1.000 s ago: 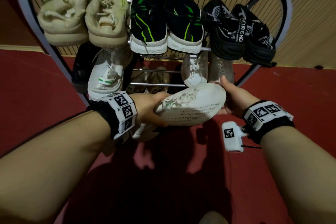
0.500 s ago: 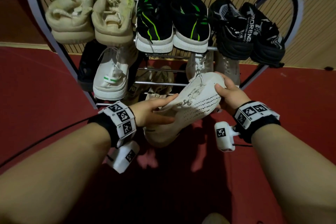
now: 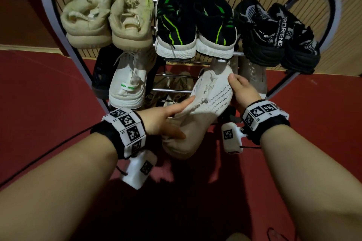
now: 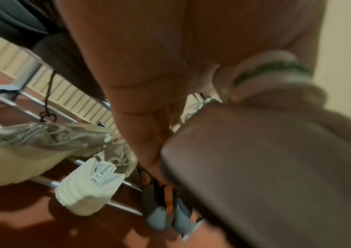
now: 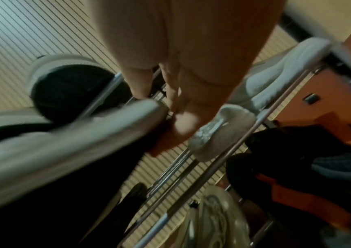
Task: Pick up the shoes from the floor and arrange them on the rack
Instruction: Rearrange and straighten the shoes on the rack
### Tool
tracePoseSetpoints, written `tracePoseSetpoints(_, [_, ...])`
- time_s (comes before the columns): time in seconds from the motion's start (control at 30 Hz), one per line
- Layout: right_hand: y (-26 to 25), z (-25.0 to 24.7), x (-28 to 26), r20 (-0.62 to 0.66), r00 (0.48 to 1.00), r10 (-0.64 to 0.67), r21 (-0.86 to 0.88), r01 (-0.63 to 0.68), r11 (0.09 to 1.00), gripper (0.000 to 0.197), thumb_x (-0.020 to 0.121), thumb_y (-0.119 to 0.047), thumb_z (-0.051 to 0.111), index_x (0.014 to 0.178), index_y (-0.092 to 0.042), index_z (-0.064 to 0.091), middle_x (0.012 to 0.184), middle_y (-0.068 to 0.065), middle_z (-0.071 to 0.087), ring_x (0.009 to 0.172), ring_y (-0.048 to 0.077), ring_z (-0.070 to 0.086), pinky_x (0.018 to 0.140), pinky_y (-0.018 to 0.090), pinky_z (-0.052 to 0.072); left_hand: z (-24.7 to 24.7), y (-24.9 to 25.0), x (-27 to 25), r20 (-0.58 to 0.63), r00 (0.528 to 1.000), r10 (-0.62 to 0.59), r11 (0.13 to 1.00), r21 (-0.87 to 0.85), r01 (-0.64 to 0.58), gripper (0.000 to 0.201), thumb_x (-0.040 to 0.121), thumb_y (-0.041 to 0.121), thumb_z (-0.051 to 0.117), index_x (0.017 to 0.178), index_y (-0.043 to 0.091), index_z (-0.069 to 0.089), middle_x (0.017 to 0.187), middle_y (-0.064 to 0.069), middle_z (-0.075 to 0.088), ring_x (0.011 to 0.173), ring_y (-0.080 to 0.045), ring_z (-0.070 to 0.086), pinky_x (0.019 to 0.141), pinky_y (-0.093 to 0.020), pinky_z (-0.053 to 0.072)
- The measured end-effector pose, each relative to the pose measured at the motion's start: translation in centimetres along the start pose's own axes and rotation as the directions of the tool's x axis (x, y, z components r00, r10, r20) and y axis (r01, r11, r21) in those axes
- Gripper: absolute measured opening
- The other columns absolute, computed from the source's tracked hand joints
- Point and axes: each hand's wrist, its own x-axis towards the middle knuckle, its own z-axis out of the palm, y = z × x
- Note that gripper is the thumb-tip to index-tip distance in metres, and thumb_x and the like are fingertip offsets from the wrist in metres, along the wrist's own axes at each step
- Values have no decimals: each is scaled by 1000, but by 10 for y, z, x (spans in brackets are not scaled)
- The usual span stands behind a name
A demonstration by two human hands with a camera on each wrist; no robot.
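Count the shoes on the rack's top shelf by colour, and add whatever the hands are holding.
Beige shoes: 2
Black shoes with green stripes: 2
Black and grey patterned shoes: 2
White shoe, held by left hand and right hand: 1
Total: 7

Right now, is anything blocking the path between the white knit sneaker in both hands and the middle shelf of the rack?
Nothing visible blocks it. The white knit sneaker points toe-first at a gap on the middle shelf, between the white canvas shoe with the green-lettered tab and the pale shoe on the right.
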Motion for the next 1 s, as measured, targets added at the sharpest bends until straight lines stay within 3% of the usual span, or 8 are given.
tracePoseSetpoints(0.13, [0,18,-6,104,992,68,156,-84,984,47,97,-26,49,140,-15,37,118,5,59,96,18,62,61,23,57,-6,-1,4,-74,996,39,996,-78,-45,101,61,44,79,137,61,15,147,26,30,137,3,28,114,-26,24])
tracePoseSetpoints(0.3, [3,31,-22,225,972,73,-31,-67,997,67,96,-29,50,150,-26,10,142,3,42,108,19,56,89,43,53,-5,-10,14,-145,988,44,982,-174,-69,98,75,17,77,145,47,14,137,31,39,126,10,38,99,-7,32])
tracePoseSetpoints(0.4, [1,34,-32,274,959,73,-98,-47,994,66,98,-32,44,150,-28,4,128,1,50,90,16,60,73,32,55,-7,-4,20,-230,971,62,960,-253,-121,98,71,23,78,145,41,16,139,24,41,124,7,42,103,-16,33])
tracePoseSetpoints(0.53, [2,34,-39,334,938,86,-81,-62,995,63,98,-36,41,150,-27,8,100,-19,50,75,3,59,64,23,54,-10,3,32,-340,940,4,932,-339,-126,105,57,46,78,146,34,23,141,11,45,126,-6,45,107,-32,37])
tracePoseSetpoints(0.67, [13,40,-42,455,884,107,-127,-55,990,77,93,-19,55,151,-25,4,106,-5,61,92,12,62,67,30,54,-11,2,43,-425,899,-110,956,-294,-22,103,57,59,76,143,30,28,134,5,52,119,-17,53,103,-40,43])
tracePoseSetpoints(0.77, [23,41,-37,478,873,96,-108,-50,993,82,89,-9,60,150,-25,8,107,-4,62,90,9,63,63,25,55,-9,6,47,-433,888,-154,970,-237,52,86,81,42,68,148,21,18,133,5,46,122,-14,46,96,-24,37])
tracePoseSetpoints(0.87, [28,44,-33,471,876,102,-115,-53,992,75,87,-4,62,146,-16,18,114,0,59,82,2,64,64,20,55,-7,14,51,-448,874,-189,976,-185,116,77,88,47,55,147,14,19,141,-5,45,125,-24,47,87,-22,35])
tracePoseSetpoints(1.0, [34,48,-29,439,896,59,-117,-8,993,88,69,-10,77,143,-13,28,129,9,58,113,22,60,88,41,53,-4,16,50,-445,875,-191,953,-297,58,54,90,50,50,134,20,41,129,-5,56,113,-21,56,95,-29,43])
